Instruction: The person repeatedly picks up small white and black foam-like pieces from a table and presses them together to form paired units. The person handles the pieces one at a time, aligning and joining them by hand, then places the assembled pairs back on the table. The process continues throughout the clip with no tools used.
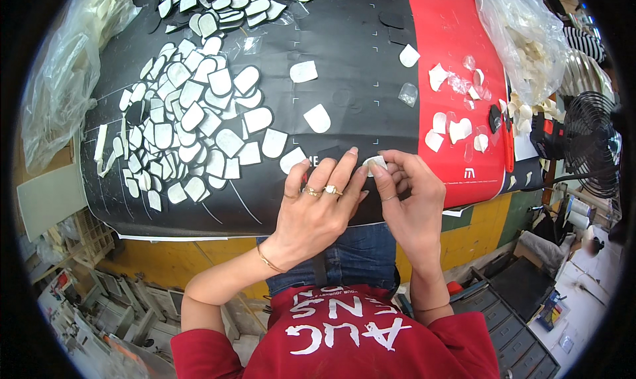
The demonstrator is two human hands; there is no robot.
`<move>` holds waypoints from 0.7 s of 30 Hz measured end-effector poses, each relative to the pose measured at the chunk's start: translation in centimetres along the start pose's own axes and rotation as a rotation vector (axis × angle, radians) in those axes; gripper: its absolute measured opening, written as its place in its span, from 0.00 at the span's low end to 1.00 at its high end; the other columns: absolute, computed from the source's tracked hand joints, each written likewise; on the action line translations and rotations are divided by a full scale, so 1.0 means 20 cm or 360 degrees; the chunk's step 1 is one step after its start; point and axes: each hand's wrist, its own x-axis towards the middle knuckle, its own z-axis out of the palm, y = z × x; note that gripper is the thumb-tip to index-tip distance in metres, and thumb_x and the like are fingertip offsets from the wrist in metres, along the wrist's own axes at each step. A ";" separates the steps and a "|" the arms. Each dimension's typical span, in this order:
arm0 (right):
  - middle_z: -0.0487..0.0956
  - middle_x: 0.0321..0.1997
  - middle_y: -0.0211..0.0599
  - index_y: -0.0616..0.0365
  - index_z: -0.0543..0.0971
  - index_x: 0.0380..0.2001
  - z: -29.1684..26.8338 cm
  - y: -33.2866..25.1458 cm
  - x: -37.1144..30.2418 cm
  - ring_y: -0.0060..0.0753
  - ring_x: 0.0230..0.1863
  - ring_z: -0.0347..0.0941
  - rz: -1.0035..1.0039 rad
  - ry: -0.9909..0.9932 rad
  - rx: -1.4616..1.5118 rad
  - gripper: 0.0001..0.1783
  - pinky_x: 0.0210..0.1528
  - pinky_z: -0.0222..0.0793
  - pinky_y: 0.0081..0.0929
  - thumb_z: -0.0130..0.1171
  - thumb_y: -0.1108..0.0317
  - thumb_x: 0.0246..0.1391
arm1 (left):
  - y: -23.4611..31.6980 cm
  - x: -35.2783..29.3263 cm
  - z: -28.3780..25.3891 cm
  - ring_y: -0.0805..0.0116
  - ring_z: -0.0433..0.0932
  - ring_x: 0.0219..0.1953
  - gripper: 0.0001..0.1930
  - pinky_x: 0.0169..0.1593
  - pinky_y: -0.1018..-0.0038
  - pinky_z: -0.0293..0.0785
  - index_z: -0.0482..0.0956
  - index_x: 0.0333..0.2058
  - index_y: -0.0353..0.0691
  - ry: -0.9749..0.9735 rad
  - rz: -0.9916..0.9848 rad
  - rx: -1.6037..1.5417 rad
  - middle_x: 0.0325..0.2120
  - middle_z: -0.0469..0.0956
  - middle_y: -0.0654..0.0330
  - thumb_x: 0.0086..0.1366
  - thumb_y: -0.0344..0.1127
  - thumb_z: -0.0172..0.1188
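A small white piece [376,163] is held up between my two hands at the table's near edge. The thumb and fingertips of my right hand [416,192] pinch it from the right. My left hand [317,197], wearing rings, has its index finger and thumb closed at the piece's left edge; its other fingers reach forward over the table. Beside the left little finger lies a white pad [291,159] with one rounded end. Similar loose pads [317,118] lie farther off, and a large heap of white pads with dark edges [192,116] spreads to the left.
More pads [248,8] are piled at the far side. On the red strip [457,170] lie torn white scraps [460,131], clear film bits and red-handled scissors [509,144]. Plastic bags [523,41] sit at both table ends. A black fan [591,144] stands at the right.
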 end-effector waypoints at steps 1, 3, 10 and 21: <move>0.77 0.29 0.39 0.64 0.79 0.42 0.00 0.00 0.00 0.31 0.24 0.75 -0.0004 0.0017 -0.0025 0.11 0.26 0.69 0.27 0.65 0.72 0.57 | 0.00 0.00 0.00 0.68 0.71 0.52 0.18 0.60 0.61 0.60 0.83 0.48 0.44 0.0006 0.0013 0.0014 0.56 0.74 0.61 0.60 0.43 0.64; 0.77 0.28 0.38 0.64 0.79 0.44 0.01 0.01 0.00 0.30 0.25 0.74 -0.0010 0.0047 -0.0081 0.14 0.26 0.69 0.27 0.67 0.71 0.56 | 0.00 0.00 0.00 0.67 0.72 0.52 0.18 0.60 0.61 0.60 0.83 0.48 0.44 0.0008 0.0033 0.0029 0.56 0.75 0.61 0.60 0.43 0.64; 0.75 0.31 0.33 0.58 0.76 0.46 0.06 0.05 0.00 0.34 0.27 0.72 -0.0073 0.0282 -0.0354 0.17 0.32 0.66 0.33 0.68 0.66 0.55 | 0.01 0.01 0.00 0.67 0.73 0.51 0.19 0.61 0.60 0.58 0.83 0.47 0.45 0.0005 0.0034 0.0056 0.50 0.76 0.63 0.56 0.40 0.67; 0.76 0.28 0.31 0.59 0.75 0.43 0.09 0.17 0.00 0.26 0.24 0.66 -0.0070 0.0600 -0.0075 0.14 0.28 0.62 0.28 0.67 0.71 0.56 | 0.01 -0.01 0.04 0.67 0.74 0.51 0.14 0.62 0.60 0.59 0.83 0.40 0.41 0.0115 0.0217 0.0034 0.45 0.75 0.62 0.62 0.44 0.63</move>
